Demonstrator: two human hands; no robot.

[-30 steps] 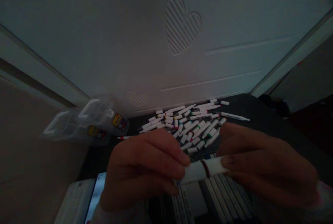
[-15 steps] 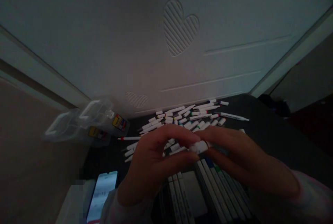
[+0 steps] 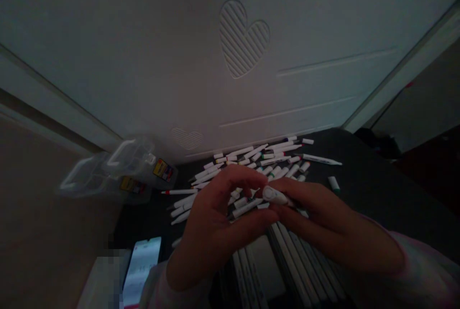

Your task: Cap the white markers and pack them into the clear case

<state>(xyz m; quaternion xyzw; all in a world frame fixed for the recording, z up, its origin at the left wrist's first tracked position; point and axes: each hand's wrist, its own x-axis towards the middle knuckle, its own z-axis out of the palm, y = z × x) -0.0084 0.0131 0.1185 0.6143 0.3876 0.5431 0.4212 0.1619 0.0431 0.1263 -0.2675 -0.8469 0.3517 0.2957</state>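
Observation:
In the head view my right hand (image 3: 319, 223) is closed on a white marker (image 3: 276, 196), gripping it between thumb and fingers, with its round end facing left toward me. My left hand (image 3: 223, 218) is curved around that end, its thumb and index finger apart. Its index fingertip is at the marker's upper edge; its thumb lies below, close to my right fingertips. Behind both hands, many loose white markers (image 3: 208, 173) with coloured bands lie in a pile. Below them stand rows of white markers (image 3: 293, 256), partly hidden by my hands.
Two clear plastic cases (image 3: 125, 152) with handles and labels stand at the left. A lit phone (image 3: 142, 270) lies at lower left. A loose cap (image 3: 334, 184) lies right on the dark tabletop (image 3: 373, 189). A white panel (image 3: 172, 60) with embossed hearts rises behind.
The marker has tilted so its round end faces me more. My left fingers have loosened around that end. The loose cap at right has come into fuller view as my right hand moved lower.

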